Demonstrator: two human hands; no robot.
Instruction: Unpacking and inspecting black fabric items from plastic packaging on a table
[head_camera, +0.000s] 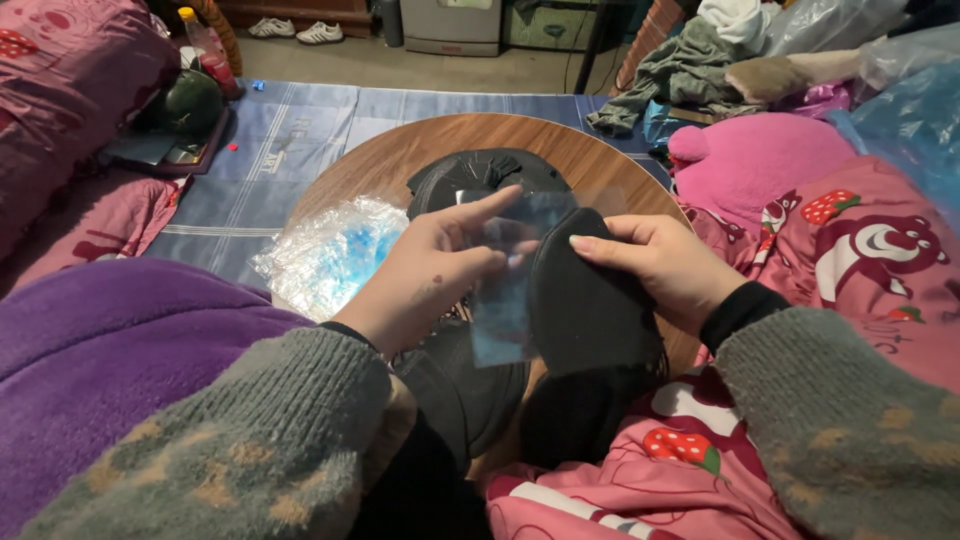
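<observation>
While both hands meet above the round wooden worktop (600, 155), laid out as follows, largest first:

Worktop: round, wood-grained, set on a blue striped mat (290, 130); landmark for the rest.
Pink bedding: printed with strawberries (690, 445), along the worktop's right and near edge.
Purple blanket: (110, 340) off the worktop's left near edge.
Bundle of clear bags: (330, 255) crinkled, lying on the worktop's left rim.
Black pile: (480, 170) dark fabric pieces, at the worktop's middle, beyond the hands.
Black fabric piece: (585, 300) oval, held upright over the worktop's near edge.
Clear sleeve: (510, 290) thin, see-through, just left of the black fabric piece and overlapping it.
Left hand: (430, 280) fingers closed in a pinch on the clear sleeve, forefinger stretched out along its top.
Right hand: (665, 260) fingers curled shut around the black fabric piece's upper edge.
Step in hand: by the look of it, bringing fabric and sleeve together, mouth of sleeve not clearly open.
Next move calls for: likely spreading the sleeve's mouth and lining up the fabric's edge with it.
</observation>
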